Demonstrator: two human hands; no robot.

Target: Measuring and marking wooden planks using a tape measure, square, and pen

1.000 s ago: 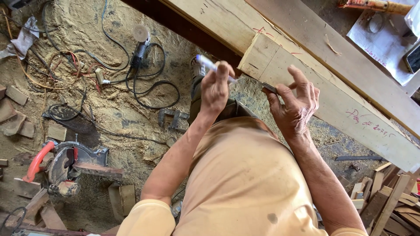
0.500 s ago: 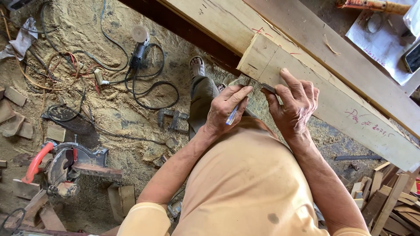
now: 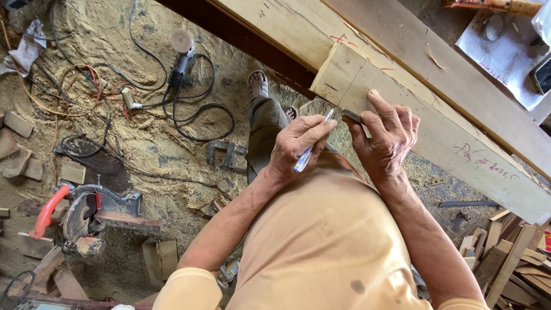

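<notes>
Head view, looking down: our left hand (image 3: 295, 150) grips a pen (image 3: 311, 143) like a pencil, tip near the plank (image 3: 436, 129) edge. Our right hand (image 3: 385, 138) presses a small dark tool (image 3: 352, 116) against that plank, fingers spread to steady it. A saw (image 3: 83, 215) sits on the sawdust floor (image 3: 143, 143).

A white paper sheet (image 3: 505, 63) lies top right, a dark phone screen (image 3: 542, 73) on it.
</notes>
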